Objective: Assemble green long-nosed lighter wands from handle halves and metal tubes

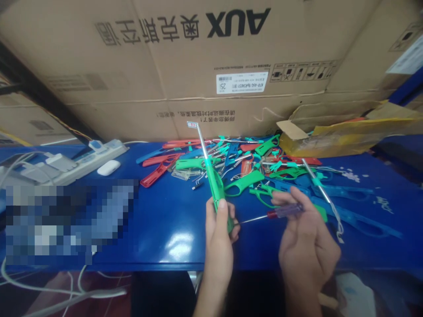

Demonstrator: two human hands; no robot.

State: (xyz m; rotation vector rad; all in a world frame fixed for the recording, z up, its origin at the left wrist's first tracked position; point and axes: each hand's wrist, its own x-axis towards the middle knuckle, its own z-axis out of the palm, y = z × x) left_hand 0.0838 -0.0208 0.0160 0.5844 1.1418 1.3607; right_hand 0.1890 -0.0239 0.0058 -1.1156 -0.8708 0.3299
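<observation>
My left hand (220, 229) is wrapped round the green handle of a long-necked lighter (215, 184), its metal tube pointing up and away. A small white label sits at the tube's tip. In my right hand (306, 237) is a screwdriver (287, 211) with a purple and red handle, pinched between the fingers. Its thin shaft runs left to the lower end of the green handle; whether the tip touches a screw is hidden. Beyond both hands lies a pile of loose lighter parts, with green shells (246, 182), red shells (160, 169), blue shells (355, 215) and metal tubes with wires (317, 182).
A large cardboard box (132, 79) stands upright along the back of the blue table (165, 211). At the right rear is a small open carton (330, 136) with yellow tape. A power strip (92, 158) with plugs and a white earbud case (109, 167) lie at left.
</observation>
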